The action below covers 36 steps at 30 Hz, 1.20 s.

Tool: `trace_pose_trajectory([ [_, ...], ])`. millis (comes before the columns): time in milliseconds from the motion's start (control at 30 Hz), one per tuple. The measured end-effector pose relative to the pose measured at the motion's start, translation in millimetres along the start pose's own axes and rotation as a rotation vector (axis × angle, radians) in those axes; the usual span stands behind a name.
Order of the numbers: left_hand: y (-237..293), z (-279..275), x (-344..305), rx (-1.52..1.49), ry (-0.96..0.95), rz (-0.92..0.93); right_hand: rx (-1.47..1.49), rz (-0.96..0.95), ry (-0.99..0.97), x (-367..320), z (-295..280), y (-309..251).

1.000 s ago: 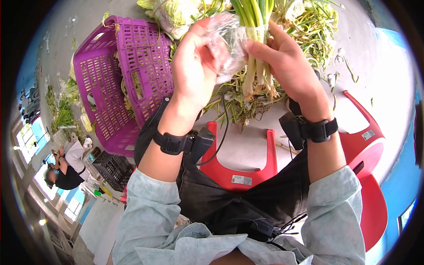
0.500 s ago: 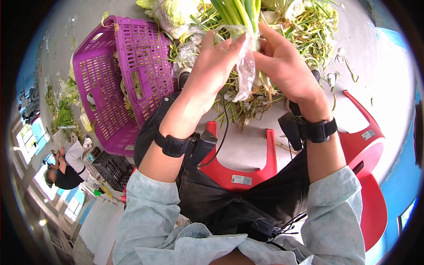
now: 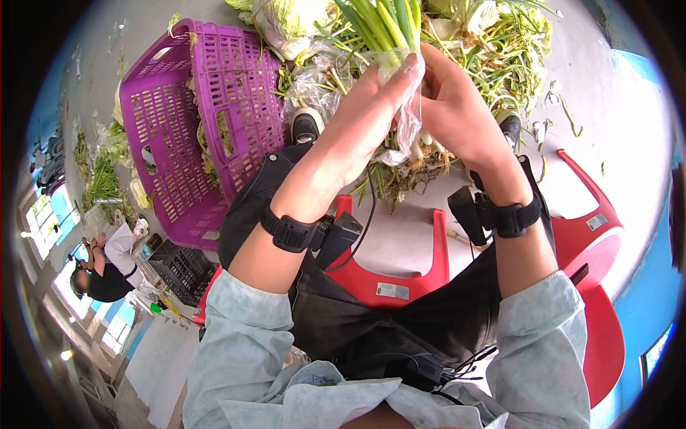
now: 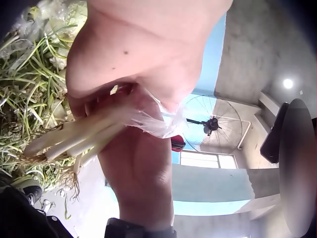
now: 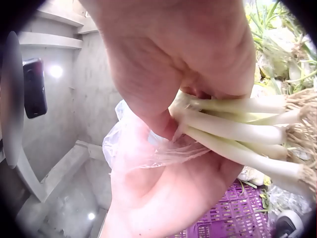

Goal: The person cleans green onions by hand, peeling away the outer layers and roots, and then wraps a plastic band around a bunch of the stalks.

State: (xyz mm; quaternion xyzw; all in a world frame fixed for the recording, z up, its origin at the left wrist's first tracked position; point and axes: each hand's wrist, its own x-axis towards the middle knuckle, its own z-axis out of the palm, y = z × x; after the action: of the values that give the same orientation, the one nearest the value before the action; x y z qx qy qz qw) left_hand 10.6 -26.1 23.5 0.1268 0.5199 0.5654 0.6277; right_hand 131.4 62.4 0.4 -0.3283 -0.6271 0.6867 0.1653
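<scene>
A bunch of green onions (image 3: 386, 27) stands between both hands in the head view, leaves away from the body. Clear plastic film (image 3: 409, 118) lies around its stalks. The left hand (image 3: 357, 125) pinches the film against the bunch with thumb and fingers. Curled round the stalks from the other side is the right hand (image 3: 461, 114), its fingertips partly hidden. White stalks (image 5: 237, 129) with roots stick out below the right hand in the right wrist view; the left wrist view shows the stalks (image 4: 74, 139) beside the film (image 4: 158, 121).
A purple crate (image 3: 239, 107) lies tipped at the left. Loose greens (image 3: 500, 64) and a cabbage (image 3: 289, 25) cover the floor ahead. Crumpled plastic (image 3: 311, 86) lies near the left shoe (image 3: 306, 125). Red stools (image 3: 386, 286) stand close by; another person (image 3: 107, 264) is far left.
The left hand has brought the film from beside the onions to round the stalks, and its thumb now presses there. The bunch has tilted and shifted slightly left.
</scene>
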Motion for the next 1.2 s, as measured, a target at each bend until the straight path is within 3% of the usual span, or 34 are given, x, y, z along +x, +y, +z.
trace_pose_trajectory([
  [167,0.2,2.1,-2.7,-0.054,-0.022,-0.048,-0.216,0.084,0.02,-2.5,-2.4,-12.5],
  [300,-2.2,5.9,-2.2,-0.043,0.003,-0.004,-0.459,-0.171,0.138,-3.1,0.0,-1.9],
  [500,-9.0,-4.5,1.0,0.084,-0.003,-0.022,-0.652,-0.211,0.243,-7.2,0.2,-3.7],
  [600,-15.4,-5.1,4.4,0.052,0.044,0.033,-0.628,-0.17,0.225,-7.5,3.8,-9.3],
  [700,-12.6,-13.9,11.8,0.013,0.073,0.076,-0.418,-0.011,0.029,-7.4,1.6,-27.3],
  [800,-7.7,-16.6,11.5,-0.048,0.115,0.151,-0.049,-0.05,-0.024,-6.0,3.7,-17.9],
  [900,-4.4,-17.8,10.9,0.052,0.211,0.24,0.221,0.077,-0.033,-4.4,-1.7,-29.3],
  [1000,-6.9,-15.9,14.4,0.209,0.291,0.368,0.194,0.073,-0.021,-3.8,-0.3,-23.7],
  [1200,-7.3,-14.7,12.4,0.258,0.286,0.324,0.217,0.058,0.026,-0.9,-1.5,-12.4],
])
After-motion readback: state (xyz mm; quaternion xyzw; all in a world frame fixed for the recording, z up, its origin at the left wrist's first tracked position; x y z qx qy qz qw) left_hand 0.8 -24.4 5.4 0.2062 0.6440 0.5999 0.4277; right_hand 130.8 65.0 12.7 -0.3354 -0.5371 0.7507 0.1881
